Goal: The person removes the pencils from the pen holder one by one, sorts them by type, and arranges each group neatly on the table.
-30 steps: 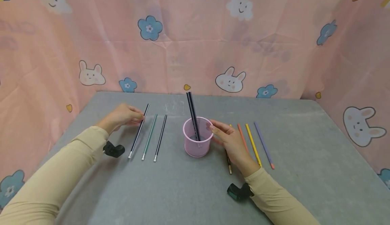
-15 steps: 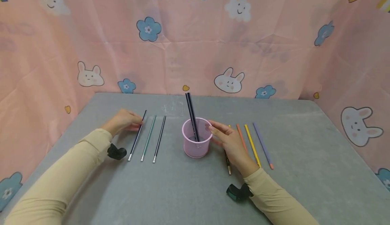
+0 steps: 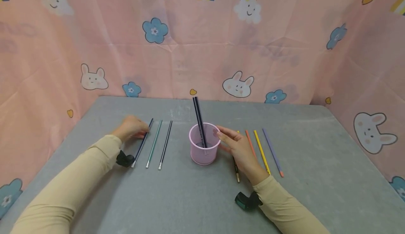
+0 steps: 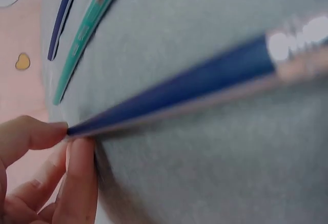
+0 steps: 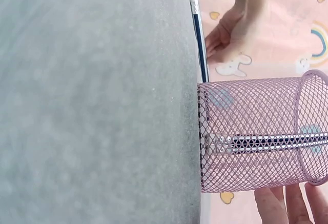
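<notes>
My left hand (image 3: 130,127) pinches a dark blue pencil (image 3: 142,144) by its far end, between thumb and finger. In the left wrist view the pencil (image 4: 195,83) slants low over the table, its silver ferrule at the right. Beside it lie a green pencil (image 3: 154,143) and another dark pencil (image 3: 166,144). At the middle stands a pink mesh pen holder (image 3: 203,156), with dark pencils (image 3: 199,121) leaning in it. My right hand (image 3: 242,153) grips its right side near the rim; in the right wrist view fingertips (image 5: 294,201) touch the mesh.
Right of the holder, partly behind my right hand, lie a black pencil (image 3: 236,172), an orange pencil (image 3: 250,142), a yellow pencil (image 3: 262,149) and a purple pencil (image 3: 272,151). A pink patterned curtain (image 3: 190,58) hangs behind the grey table (image 3: 177,198).
My left hand has come slightly nearer and lower, and the far end of the pinched dark blue pencil has dropped with it. My right hand and the pen holder have stayed in place.
</notes>
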`<state>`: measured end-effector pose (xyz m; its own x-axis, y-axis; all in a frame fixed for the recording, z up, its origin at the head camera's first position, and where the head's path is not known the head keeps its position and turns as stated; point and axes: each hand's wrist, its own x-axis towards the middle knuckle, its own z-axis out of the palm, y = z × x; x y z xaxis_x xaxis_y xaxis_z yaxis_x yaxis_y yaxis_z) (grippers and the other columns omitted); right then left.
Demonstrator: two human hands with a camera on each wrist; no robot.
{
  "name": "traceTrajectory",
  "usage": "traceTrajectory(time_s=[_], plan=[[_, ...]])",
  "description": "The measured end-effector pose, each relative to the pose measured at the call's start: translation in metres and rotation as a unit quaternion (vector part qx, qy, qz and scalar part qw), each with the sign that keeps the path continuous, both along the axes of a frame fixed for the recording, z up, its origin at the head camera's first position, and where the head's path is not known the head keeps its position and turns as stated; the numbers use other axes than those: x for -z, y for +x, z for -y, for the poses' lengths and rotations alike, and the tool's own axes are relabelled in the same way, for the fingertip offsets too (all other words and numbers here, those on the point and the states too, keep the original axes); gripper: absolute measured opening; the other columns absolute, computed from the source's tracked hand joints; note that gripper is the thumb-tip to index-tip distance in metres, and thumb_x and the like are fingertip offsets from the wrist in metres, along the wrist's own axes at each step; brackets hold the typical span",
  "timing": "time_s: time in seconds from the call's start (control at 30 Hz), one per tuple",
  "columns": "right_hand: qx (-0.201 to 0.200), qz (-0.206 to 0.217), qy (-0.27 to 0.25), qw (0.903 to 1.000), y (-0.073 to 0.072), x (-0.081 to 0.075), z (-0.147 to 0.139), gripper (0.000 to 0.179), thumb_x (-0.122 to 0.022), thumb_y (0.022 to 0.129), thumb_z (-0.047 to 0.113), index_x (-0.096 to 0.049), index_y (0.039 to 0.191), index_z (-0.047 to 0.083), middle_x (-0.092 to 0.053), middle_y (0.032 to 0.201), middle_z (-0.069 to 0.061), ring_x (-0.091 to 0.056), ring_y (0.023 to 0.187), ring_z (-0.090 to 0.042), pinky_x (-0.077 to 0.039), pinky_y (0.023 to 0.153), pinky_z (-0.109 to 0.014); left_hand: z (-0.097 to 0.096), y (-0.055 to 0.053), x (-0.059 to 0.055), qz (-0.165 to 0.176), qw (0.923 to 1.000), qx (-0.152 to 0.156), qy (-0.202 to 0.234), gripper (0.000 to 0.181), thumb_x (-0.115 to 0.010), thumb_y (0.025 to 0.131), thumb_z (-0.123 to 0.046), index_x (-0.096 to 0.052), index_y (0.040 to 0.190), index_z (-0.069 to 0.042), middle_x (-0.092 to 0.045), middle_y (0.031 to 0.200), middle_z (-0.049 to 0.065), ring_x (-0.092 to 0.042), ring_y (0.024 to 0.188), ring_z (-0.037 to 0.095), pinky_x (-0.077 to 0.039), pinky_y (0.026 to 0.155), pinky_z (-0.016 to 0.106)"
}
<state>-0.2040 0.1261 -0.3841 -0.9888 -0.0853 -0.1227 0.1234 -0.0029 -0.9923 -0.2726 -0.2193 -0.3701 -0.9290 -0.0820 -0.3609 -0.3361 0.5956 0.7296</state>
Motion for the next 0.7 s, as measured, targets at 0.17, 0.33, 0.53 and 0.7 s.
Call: traceTrajectory(time_s=[0.17,0.33,0.53,0.7], plan=[[-0.001,0.000,0.002,1.0000,0.000,0.000,0.000,0.040,-0.060,0.100,0.020,-0.059,0.137,0.005,-0.061,0.140,-0.012,-0.060,0.125,-0.018,-0.052,0.106,-0.044,-0.008,0.003,-0.001,-0.029,0.9976,0.007,-0.062,0.017,-0.067,0.086,-0.005,-0.070,0.097,0.008,-0.068,0.083,0.011,-0.059,0.059,0.011,-0.056,0.056,0.019],[-0.001,0.000,0.000,1.0000,0.000,-0.001,0.000,0.040,-0.060,0.100,0.020,-0.059,0.137,0.004,-0.060,0.140,-0.012,-0.058,0.126,-0.019,-0.051,0.107,-0.045,-0.014,0.004,-0.001,-0.069,0.9871,0.043,-0.138,0.015,-0.065,0.085,-0.005,-0.072,0.075,0.004,-0.062,0.059,0.004,-0.053,0.049,0.011,-0.045,0.048,0.020],[-0.002,0.001,-0.003,1.0000,0.000,-0.001,0.000,0.040,-0.060,0.100,0.020,-0.058,0.137,0.003,-0.060,0.140,-0.012,-0.059,0.124,-0.017,-0.051,0.107,-0.045,-0.018,0.006,0.000,-0.086,0.9817,0.056,-0.160,0.027,-0.062,0.085,-0.002,-0.063,0.059,-0.001,-0.052,0.048,0.001,-0.050,0.048,0.014,-0.040,0.047,0.021],[-0.003,0.002,-0.005,1.0000,0.000,-0.001,0.000,0.040,-0.060,0.100,0.019,-0.058,0.137,0.003,-0.060,0.140,-0.012,-0.060,0.123,-0.015,-0.051,0.107,-0.044,-0.019,0.008,0.000,-0.097,0.9802,0.057,-0.163,0.031,-0.061,0.086,-0.001,-0.059,0.055,-0.002,-0.050,0.048,0.000,-0.048,0.047,0.013,-0.039,0.046,0.021]])
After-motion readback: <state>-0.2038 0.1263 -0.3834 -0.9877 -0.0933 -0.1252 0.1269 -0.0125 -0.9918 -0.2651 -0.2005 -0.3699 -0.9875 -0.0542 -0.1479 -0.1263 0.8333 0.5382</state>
